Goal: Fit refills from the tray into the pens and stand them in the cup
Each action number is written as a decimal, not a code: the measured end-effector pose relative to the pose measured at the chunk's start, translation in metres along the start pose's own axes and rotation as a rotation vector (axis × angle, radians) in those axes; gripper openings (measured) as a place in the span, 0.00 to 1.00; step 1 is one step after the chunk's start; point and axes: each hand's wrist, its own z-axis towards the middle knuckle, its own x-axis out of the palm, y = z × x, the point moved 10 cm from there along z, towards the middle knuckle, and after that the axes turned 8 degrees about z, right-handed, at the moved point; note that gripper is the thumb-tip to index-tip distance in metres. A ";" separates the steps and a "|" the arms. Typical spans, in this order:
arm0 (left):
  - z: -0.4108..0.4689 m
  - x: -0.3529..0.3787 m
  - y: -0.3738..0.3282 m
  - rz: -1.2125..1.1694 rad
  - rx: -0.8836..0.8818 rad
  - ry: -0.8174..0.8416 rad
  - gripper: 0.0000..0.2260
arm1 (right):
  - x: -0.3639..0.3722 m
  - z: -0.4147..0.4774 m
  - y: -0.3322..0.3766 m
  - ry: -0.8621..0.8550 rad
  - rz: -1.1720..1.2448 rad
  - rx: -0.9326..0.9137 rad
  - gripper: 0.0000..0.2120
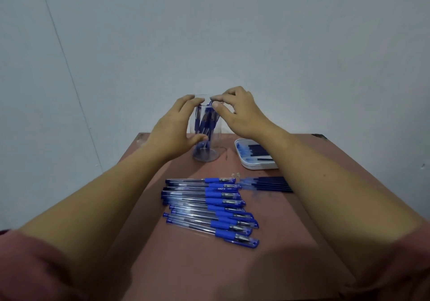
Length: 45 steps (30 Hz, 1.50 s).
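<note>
My left hand (173, 128) grips the cup (206, 155) steady so I can seat the pen (211, 104) pinched in my right hand (239, 114).

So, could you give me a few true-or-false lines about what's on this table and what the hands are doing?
1. The clear cup already holds several blue pens. True.
2. The left hand grips the cup. True.
3. The tray is black and round. False: it is white and roughly rectangular, with dark refills in it.
4. The loose pens stand upright on the table. False: they lie side by side in a row.
5. The right hand rests flat on the table. False: it is up at the cup's rim, pinching a pen.
</note>
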 end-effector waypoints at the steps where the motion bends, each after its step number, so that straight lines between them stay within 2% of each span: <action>1: -0.002 -0.001 -0.001 0.009 -0.007 0.008 0.39 | -0.002 -0.005 0.002 -0.003 0.001 -0.008 0.17; 6: -0.031 -0.020 -0.019 0.017 -0.031 -0.004 0.36 | -0.013 -0.047 0.004 0.027 -0.006 -0.020 0.16; 11: -0.082 0.003 -0.046 0.013 0.022 0.312 0.30 | 0.005 -0.096 -0.010 0.228 -0.097 0.003 0.09; 14: -0.106 0.024 -0.052 0.008 0.009 0.475 0.36 | 0.024 -0.107 -0.015 0.323 -0.119 0.019 0.10; 16: -0.114 0.031 -0.053 -0.002 0.000 0.512 0.40 | 0.033 -0.108 -0.017 0.356 -0.131 0.031 0.10; 21: -0.122 0.043 -0.053 0.020 0.002 0.554 0.39 | 0.049 -0.106 -0.026 0.436 -0.204 0.064 0.10; 27: -0.123 0.046 -0.053 0.006 -0.005 0.565 0.38 | 0.051 -0.107 -0.023 0.439 -0.213 0.059 0.10; 32: -0.121 0.039 -0.055 -0.057 -0.025 0.536 0.36 | 0.041 -0.109 -0.026 0.341 -0.120 0.134 0.06; 35: -0.108 0.023 -0.057 -0.105 0.029 0.402 0.29 | 0.024 -0.110 -0.017 0.251 0.006 0.137 0.02; 39: -0.081 -0.009 -0.066 -0.106 0.156 0.167 0.16 | -0.004 -0.114 -0.003 0.198 0.133 0.128 0.03; 43: -0.066 -0.014 -0.075 -0.242 0.124 0.190 0.11 | -0.020 -0.123 0.007 0.170 0.212 0.077 0.08; 45: -0.068 -0.007 -0.076 -0.336 0.082 0.208 0.08 | -0.019 -0.130 0.003 0.141 0.268 0.070 0.07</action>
